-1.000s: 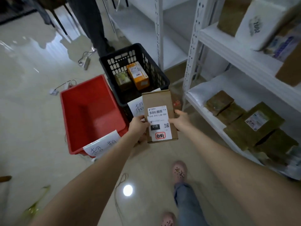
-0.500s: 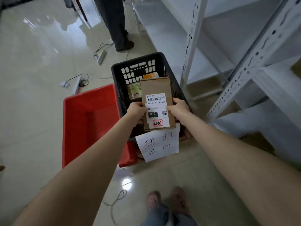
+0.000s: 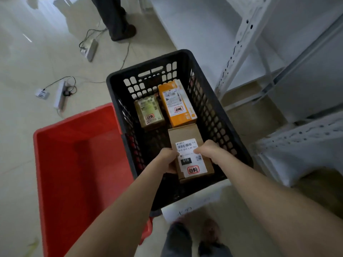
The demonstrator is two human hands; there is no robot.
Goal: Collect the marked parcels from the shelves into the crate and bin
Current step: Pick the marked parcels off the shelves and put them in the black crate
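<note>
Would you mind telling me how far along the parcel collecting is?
Done: an orange parcel and a greenish parcel lie in the black crate. In hand: left hand and right hand hold a brown box inside it. Left: no parcel shows in the red bin; whether marked parcels remain shelved cannot be told.

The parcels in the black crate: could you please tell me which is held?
The brown cardboard parcel labelled 010, gripped by the left hand and right hand; the orange parcel and green parcel lie untouched.
</note>
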